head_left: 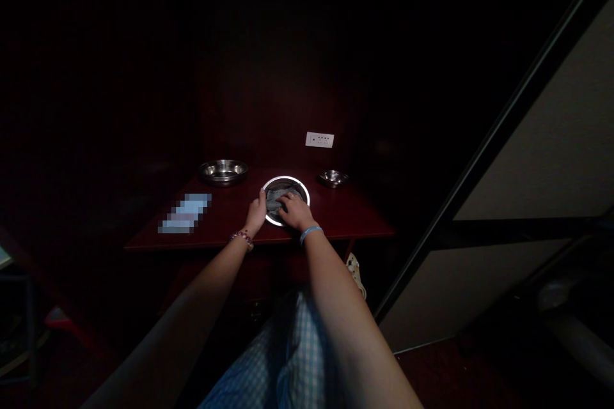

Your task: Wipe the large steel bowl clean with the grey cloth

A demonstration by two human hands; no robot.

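A round steel plate (298, 185) lies in the middle of a dark red table (345, 217), with a grey cloth (275, 197) bunched on it. My right hand (296, 211) rests flat on the cloth, fingers spread, pressing it onto the plate. My left hand (256, 211) holds the plate's left rim, thumb up against the edge, fingers curled. A bead bracelet circles my left wrist, a pale blue band my right.
A steel bowl (223, 170) stands at the back left, a small steel dish (333, 177) at the back right. A pale flat item (185, 213) lies on the left. A white socket plate (319, 139) sits on the dark wall. A light panel door (542, 160) stands right.
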